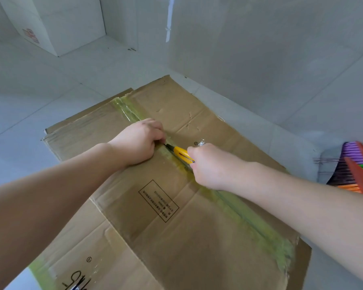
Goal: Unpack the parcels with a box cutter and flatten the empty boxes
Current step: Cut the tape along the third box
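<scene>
A large brown cardboard box (161, 206) lies on the floor, its top seam covered by a strip of yellowish tape (245, 218) running from far left to near right. My right hand (210, 166) grips a yellow box cutter (181, 153), whose blade rests on the taped seam. My left hand (138, 141) is curled into a fist and presses on the seam just beyond the blade tip. A second piece of flat cardboard (88, 254) with black handwriting lies under the box at the near left.
A white box (57, 24) stands on the pale tiled floor at the far left. A wall (260, 49) runs close along the right side of the cardboard. A colourful broom head (354, 170) leans at the right edge.
</scene>
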Action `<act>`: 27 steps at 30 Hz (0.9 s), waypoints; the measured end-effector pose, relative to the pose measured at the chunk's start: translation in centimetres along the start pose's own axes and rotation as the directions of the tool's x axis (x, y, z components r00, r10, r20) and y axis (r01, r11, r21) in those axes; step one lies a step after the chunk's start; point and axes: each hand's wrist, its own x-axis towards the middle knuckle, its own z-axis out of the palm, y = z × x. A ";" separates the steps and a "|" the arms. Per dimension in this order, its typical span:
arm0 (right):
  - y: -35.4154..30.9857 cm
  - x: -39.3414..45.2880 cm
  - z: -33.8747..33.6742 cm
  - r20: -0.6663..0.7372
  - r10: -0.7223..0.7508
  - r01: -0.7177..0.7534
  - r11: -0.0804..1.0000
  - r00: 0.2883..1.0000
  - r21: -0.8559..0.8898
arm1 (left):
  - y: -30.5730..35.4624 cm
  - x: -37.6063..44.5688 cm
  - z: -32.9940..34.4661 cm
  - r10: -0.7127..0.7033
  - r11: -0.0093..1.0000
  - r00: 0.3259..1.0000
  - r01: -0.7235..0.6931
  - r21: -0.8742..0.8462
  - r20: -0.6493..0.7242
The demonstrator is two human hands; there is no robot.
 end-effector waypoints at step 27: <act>3.6 -5.1 0.9 0.115 0.011 -0.001 0.996 0.993 -0.092 | 1.6 0.3 1.3 0.080 0.997 0.997 -0.080 0.020 0.003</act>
